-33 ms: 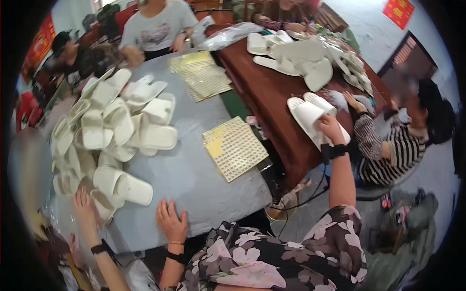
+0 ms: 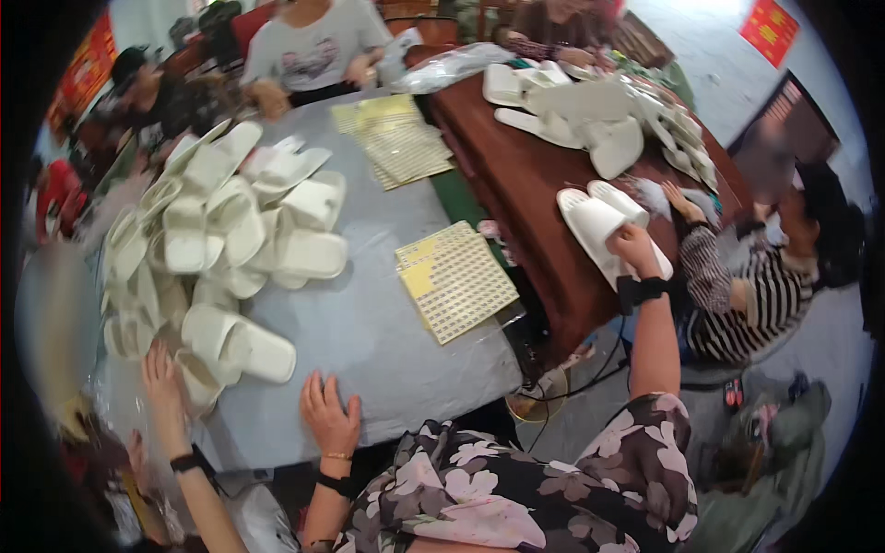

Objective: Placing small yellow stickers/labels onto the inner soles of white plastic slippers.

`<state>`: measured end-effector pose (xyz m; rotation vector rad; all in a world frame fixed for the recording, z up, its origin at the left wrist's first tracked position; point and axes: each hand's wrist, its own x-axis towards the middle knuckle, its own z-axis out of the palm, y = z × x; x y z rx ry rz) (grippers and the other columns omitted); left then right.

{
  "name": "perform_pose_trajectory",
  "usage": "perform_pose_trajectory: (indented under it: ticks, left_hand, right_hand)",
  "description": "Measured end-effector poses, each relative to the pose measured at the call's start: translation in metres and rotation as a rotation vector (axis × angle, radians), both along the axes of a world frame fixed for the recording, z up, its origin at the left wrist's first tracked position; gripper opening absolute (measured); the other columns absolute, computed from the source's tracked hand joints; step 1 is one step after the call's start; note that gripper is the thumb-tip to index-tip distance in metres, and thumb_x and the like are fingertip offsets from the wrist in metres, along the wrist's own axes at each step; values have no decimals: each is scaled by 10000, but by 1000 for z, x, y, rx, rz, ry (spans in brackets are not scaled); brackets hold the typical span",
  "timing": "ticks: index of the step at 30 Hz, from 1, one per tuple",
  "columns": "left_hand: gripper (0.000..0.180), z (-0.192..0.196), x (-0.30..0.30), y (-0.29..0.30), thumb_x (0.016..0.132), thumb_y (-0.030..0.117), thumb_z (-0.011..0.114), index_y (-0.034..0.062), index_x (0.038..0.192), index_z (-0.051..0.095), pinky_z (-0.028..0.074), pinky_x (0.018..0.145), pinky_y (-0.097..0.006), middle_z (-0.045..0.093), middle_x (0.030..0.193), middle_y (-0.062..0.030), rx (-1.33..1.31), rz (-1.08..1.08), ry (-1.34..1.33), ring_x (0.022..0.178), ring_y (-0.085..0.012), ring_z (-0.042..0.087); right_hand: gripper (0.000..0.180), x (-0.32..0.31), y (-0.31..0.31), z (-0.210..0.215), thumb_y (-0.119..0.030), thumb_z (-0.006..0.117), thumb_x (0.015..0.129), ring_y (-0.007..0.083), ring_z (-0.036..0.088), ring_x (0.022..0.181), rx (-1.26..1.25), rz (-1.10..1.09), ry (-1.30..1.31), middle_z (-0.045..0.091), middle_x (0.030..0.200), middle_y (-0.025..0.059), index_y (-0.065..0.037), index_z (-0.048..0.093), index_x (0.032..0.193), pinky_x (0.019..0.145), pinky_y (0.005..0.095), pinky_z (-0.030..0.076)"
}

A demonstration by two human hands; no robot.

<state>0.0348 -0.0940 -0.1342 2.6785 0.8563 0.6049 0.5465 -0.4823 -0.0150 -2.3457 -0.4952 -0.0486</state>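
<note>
The right hand [image 2: 634,247] is curled closed on a pair of white slippers [image 2: 590,219], just ahead of it on the brown table [image 2: 516,184]. A co-worker's hand [image 2: 684,205] crowds in just beyond, with a slipper heap [image 2: 616,143] farther ahead. The left hand [image 2: 330,417] rests spread and empty; a slipper pile [image 2: 235,226] blocks its forward left, yellow sheets [image 2: 458,284] its forward right.

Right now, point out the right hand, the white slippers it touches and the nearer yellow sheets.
Right hand [image 2: 634,247], head view: its back.
White slippers [image 2: 595,220], head view: upper strap.
Nearer yellow sheets [image 2: 459,284], head view: top sheet's middle.
</note>
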Motion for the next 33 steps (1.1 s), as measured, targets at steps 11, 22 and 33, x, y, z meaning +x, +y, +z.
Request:
perform_pose_trajectory:
  ticks: [11, 22, 33]
  left_hand:
    - [496, 12, -12, 8, 856, 255, 668, 31, 1282, 550, 336, 1074, -466, 490, 1386, -188, -159, 74, -172, 1278, -381, 440]
    - [505, 25, -12, 31, 850, 253, 668, 80, 1308, 544, 297, 1094, -511, 471, 1405, -161, -41, 134, -147, 1320, -362, 401]
    - [447, 21, -49, 53, 856, 356, 649, 102, 1221, 611, 242, 1116, -571, 535, 1369, -61, 163, 169, 157, 1326, -314, 411]
  right_hand:
    - [322, -125, 117, 45, -91, 608, 885, 106, 608, 848, 300, 152, 51, 698, 948, 84, 34, 616, 1183, 739, 277, 491]
    - [268, -329, 278, -21, -69, 639, 779, 427, 498, 999, 143, 796, 87, 541, 1024, 225, 29, 587, 1023, 891, 473, 419]
    - [373, -361, 304, -61, -148, 682, 777, 426, 479, 990, -32, 860, 5, 516, 1014, 247, 73, 567, 1055, 873, 492, 405]
